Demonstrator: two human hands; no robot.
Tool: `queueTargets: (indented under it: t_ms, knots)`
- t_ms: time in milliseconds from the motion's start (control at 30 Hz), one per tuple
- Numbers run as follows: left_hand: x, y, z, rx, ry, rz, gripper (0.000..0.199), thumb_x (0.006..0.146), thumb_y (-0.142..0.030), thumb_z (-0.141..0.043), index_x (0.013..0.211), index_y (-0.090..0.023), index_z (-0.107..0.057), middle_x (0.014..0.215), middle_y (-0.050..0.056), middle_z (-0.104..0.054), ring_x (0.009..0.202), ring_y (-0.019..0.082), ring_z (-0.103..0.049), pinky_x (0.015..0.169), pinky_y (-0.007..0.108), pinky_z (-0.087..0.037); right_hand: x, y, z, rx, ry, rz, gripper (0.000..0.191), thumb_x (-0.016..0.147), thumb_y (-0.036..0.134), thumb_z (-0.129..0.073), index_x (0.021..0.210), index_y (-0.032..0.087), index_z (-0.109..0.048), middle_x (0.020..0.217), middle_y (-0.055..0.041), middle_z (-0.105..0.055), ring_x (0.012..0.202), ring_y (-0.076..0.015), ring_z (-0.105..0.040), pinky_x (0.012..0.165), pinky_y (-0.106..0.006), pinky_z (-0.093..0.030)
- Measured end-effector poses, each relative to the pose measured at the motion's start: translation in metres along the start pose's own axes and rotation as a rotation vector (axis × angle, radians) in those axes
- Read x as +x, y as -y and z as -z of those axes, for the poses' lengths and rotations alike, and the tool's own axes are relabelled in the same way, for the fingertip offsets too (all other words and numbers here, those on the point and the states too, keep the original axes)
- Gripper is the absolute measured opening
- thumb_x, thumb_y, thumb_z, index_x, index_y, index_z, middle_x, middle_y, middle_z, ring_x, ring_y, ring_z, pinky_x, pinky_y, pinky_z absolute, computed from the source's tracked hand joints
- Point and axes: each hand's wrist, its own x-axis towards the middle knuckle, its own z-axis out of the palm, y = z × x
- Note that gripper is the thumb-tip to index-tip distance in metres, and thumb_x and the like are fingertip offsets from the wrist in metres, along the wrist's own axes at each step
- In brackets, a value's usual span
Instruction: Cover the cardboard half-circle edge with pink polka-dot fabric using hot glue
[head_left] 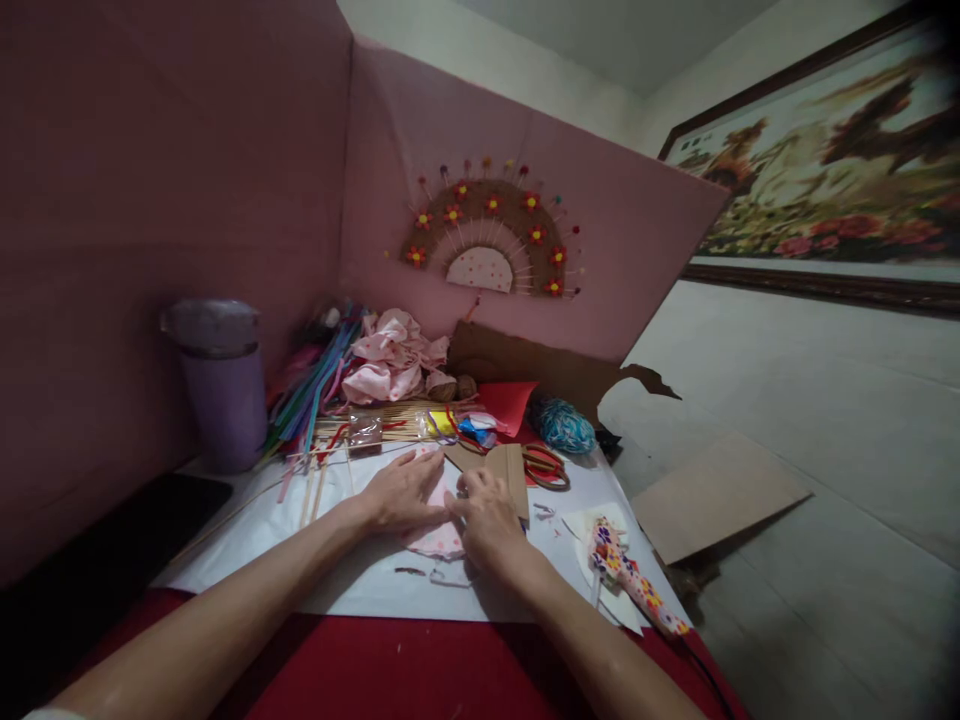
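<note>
A pink dotted fabric piece (442, 541) lies on the white paper sheet in front of me, partly covered by both hands. My left hand (403, 495) rests flat across its left side, fingers stretched out. Bent fingers and thumb of my right hand (489, 515) close at its right side; what lies under the fingertips is partly hidden. Folded brown cardboard (511, 478) sits just behind and right of my right hand. Scissors (551, 470) with red and brown handles lie beyond it. Small scraps (450, 575) lie near the front of the paper.
A flower-patterned glue gun (637, 580) with a cord lies at right. Behind are blue yarn (564, 426), red paper (510, 403), crumpled pink fabric (394, 355), wooden sticks (315, 490), coloured pipe cleaners (322, 375) and a purple tumbler (225, 400). A fan-shaped decoration (491, 215) hangs on the pink panel.
</note>
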Motion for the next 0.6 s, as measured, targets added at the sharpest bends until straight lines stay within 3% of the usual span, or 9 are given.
queueTargets:
  t_ms: [133, 333, 500, 600]
  knots:
    - [0.0, 0.004, 0.002, -0.008, 0.057, -0.013, 0.099, 0.069, -0.072, -0.051, 0.142, -0.008, -0.029, 0.148, 0.02, -0.034, 0.137, 0.028, -0.03, 0.114, 0.039, -0.017, -0.027, 0.005, 0.0, -0.037, -0.022, 0.047, 0.024, 0.089, 0.023, -0.052, 0.11, 0.022, -0.065, 0.111, -0.0101, -0.06, 0.109, -0.0284, -0.043, 0.084, -0.04, -0.033]
    - [0.001, 0.005, 0.004, 0.003, 0.089, -0.01, 0.088, 0.079, -0.07, -0.039, 0.143, -0.011, -0.027, 0.15, 0.017, -0.03, 0.14, 0.025, -0.025, 0.114, 0.04, -0.015, -0.053, 0.013, -0.002, -0.097, -0.052, 0.107, 0.022, 0.088, 0.017, -0.052, 0.107, 0.019, -0.063, 0.11, -0.0099, -0.061, 0.109, -0.0293, -0.044, 0.085, -0.041, -0.035]
    - [0.0, 0.004, 0.005, 0.006, 0.099, -0.024, 0.101, 0.072, -0.076, -0.044, 0.143, -0.007, -0.026, 0.149, 0.021, -0.029, 0.14, 0.026, -0.025, 0.114, 0.04, -0.014, -0.069, 0.012, -0.004, -0.058, -0.074, 0.112, 0.024, 0.089, 0.018, -0.052, 0.111, 0.018, -0.063, 0.109, -0.0098, -0.061, 0.11, -0.0287, -0.043, 0.088, -0.041, -0.035]
    - [0.0, 0.004, 0.005, 0.007, 0.096, -0.028, 0.102, 0.07, -0.076, -0.046, 0.143, -0.007, -0.028, 0.149, 0.021, -0.03, 0.139, 0.027, -0.025, 0.114, 0.041, -0.015, -0.074, 0.005, 0.003, 0.036, -0.095, 0.085, 0.022, 0.086, 0.019, -0.056, 0.104, 0.024, -0.068, 0.113, -0.0077, -0.059, 0.114, -0.028, -0.041, 0.089, -0.04, -0.034]
